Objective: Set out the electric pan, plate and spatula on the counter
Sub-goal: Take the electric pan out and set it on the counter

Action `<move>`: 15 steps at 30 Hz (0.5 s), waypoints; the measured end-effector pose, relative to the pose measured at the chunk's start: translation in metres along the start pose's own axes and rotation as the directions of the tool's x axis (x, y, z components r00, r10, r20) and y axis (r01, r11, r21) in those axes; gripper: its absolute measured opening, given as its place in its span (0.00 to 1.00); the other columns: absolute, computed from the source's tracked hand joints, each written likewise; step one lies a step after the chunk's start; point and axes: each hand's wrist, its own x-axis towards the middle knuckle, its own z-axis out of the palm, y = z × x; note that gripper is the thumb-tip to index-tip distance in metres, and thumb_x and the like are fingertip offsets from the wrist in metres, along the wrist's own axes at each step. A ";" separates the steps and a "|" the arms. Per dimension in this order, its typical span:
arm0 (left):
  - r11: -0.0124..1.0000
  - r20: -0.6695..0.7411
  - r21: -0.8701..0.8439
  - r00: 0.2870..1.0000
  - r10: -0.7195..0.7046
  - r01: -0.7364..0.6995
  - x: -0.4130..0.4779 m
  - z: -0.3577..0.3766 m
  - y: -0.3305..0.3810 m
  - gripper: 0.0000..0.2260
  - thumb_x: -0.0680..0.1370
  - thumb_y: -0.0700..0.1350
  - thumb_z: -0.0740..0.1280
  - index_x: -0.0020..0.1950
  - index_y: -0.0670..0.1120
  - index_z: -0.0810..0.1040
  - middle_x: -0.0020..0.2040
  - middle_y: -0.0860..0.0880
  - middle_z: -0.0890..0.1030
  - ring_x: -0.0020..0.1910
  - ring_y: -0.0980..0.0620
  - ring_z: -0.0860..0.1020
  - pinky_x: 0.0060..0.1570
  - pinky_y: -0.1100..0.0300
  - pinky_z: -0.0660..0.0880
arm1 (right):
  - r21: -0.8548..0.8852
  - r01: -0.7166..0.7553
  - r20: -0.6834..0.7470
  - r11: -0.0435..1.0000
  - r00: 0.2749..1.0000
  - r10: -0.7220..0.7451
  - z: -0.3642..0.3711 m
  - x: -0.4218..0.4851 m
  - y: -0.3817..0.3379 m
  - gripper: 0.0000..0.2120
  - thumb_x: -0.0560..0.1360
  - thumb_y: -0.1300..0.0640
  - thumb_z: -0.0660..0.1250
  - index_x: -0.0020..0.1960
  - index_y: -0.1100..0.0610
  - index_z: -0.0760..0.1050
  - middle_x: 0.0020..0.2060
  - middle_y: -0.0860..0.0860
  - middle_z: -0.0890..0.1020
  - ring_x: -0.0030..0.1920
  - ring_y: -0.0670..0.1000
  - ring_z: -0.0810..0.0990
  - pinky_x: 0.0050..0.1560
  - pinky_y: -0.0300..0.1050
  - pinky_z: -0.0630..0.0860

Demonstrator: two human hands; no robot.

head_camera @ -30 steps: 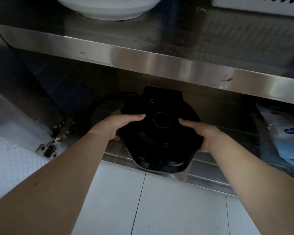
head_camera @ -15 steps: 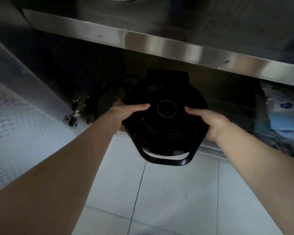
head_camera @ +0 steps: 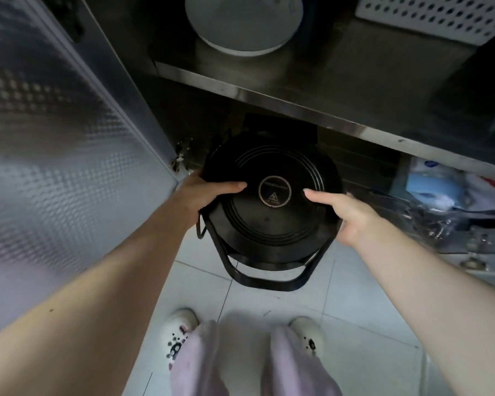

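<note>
Electric pan (head_camera: pixel 272 207) hangs between my hands, just out past the lower shelf's front edge (head_camera: pixel 340 125), over open floor tiles (head_camera: pixel 355 298). Left hand (head_camera: pixel 200 195) fingers clasp its left rim, right hand (head_camera: pixel 352 215) its right. Centre label writing is unreadable.

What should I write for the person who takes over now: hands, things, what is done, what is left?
Left hand and right hand grip the black electric pan at its two sides, above the floor in front of the open cabinet.
White plate sits on the upper shelf.
Spatula: not in view.
Done: pan lifted out.
Left: pan to the counter, then plate and spatula.
</note>
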 end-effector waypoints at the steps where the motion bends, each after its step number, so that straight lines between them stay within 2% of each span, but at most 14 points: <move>1: 1.000 -0.004 0.002 1.000 -0.006 0.006 -0.013 -0.002 0.002 0.33 0.55 0.47 0.83 0.59 0.49 0.79 0.50 0.49 0.85 0.47 0.51 0.84 0.47 0.57 0.80 | -0.002 -0.014 0.007 1.000 1.000 0.014 0.000 -0.013 0.001 0.55 0.55 0.62 0.82 0.76 0.50 0.59 0.59 0.57 0.81 0.49 0.57 0.84 0.38 0.54 0.83; 3: 1.000 -0.012 0.019 1.000 -0.021 0.022 -0.042 -0.007 0.006 0.35 0.53 0.49 0.83 0.58 0.48 0.79 0.51 0.48 0.85 0.48 0.49 0.84 0.52 0.54 0.79 | -0.006 -0.037 0.006 0.999 0.999 0.037 -0.002 -0.044 0.003 0.60 0.54 0.62 0.82 0.78 0.49 0.52 0.61 0.57 0.80 0.50 0.56 0.84 0.42 0.54 0.82; 5: 0.998 -0.008 0.043 0.999 -0.049 0.049 -0.071 -0.010 0.011 0.37 0.51 0.51 0.83 0.59 0.47 0.79 0.50 0.48 0.85 0.48 0.49 0.84 0.53 0.53 0.79 | 0.023 -0.037 -0.032 0.999 0.999 0.038 -0.005 -0.072 0.008 0.61 0.58 0.63 0.81 0.78 0.48 0.46 0.62 0.56 0.80 0.47 0.55 0.83 0.39 0.52 0.80; 6: 0.997 -0.002 0.048 0.998 -0.055 0.055 -0.083 -0.012 0.013 0.37 0.51 0.50 0.83 0.59 0.47 0.79 0.50 0.48 0.85 0.47 0.49 0.84 0.53 0.52 0.80 | 0.034 -0.041 -0.035 0.999 0.998 0.042 -0.006 -0.084 0.011 0.61 0.58 0.63 0.81 0.78 0.47 0.45 0.61 0.56 0.80 0.46 0.54 0.83 0.39 0.53 0.80; 8: 0.996 -0.002 0.065 0.998 -0.061 0.061 -0.105 -0.019 0.015 0.36 0.52 0.49 0.83 0.58 0.46 0.79 0.49 0.48 0.85 0.47 0.49 0.84 0.52 0.52 0.80 | 0.050 -0.065 -0.027 0.997 0.997 0.066 -0.008 -0.105 0.020 0.60 0.55 0.64 0.82 0.77 0.47 0.51 0.57 0.56 0.82 0.46 0.56 0.84 0.41 0.56 0.81; 11: 0.993 0.006 0.099 0.998 -0.069 0.068 -0.139 -0.030 0.022 0.33 0.55 0.48 0.83 0.58 0.46 0.79 0.49 0.48 0.85 0.46 0.49 0.84 0.48 0.54 0.81 | 0.062 -0.047 -0.025 0.997 0.998 0.049 -0.005 -0.140 0.028 0.55 0.57 0.66 0.81 0.76 0.47 0.55 0.41 0.53 0.81 0.42 0.55 0.83 0.38 0.53 0.79; 13: 0.992 0.017 0.107 0.997 -0.072 0.070 -0.157 -0.037 0.030 0.32 0.56 0.46 0.83 0.57 0.44 0.78 0.50 0.46 0.85 0.47 0.47 0.84 0.48 0.52 0.81 | 0.053 -0.015 -0.022 0.998 1.000 0.016 -0.003 -0.159 0.030 0.53 0.55 0.65 0.81 0.74 0.49 0.59 0.39 0.52 0.80 0.42 0.56 0.83 0.38 0.53 0.79; 15: 0.994 0.023 0.095 0.998 -0.060 0.057 -0.179 -0.046 0.041 0.34 0.55 0.45 0.83 0.59 0.43 0.76 0.52 0.45 0.84 0.48 0.45 0.83 0.51 0.49 0.80 | 0.056 0.007 -0.027 0.998 1.000 -0.006 0.000 -0.185 0.029 0.52 0.53 0.64 0.82 0.71 0.49 0.62 0.44 0.54 0.83 0.46 0.58 0.84 0.44 0.59 0.81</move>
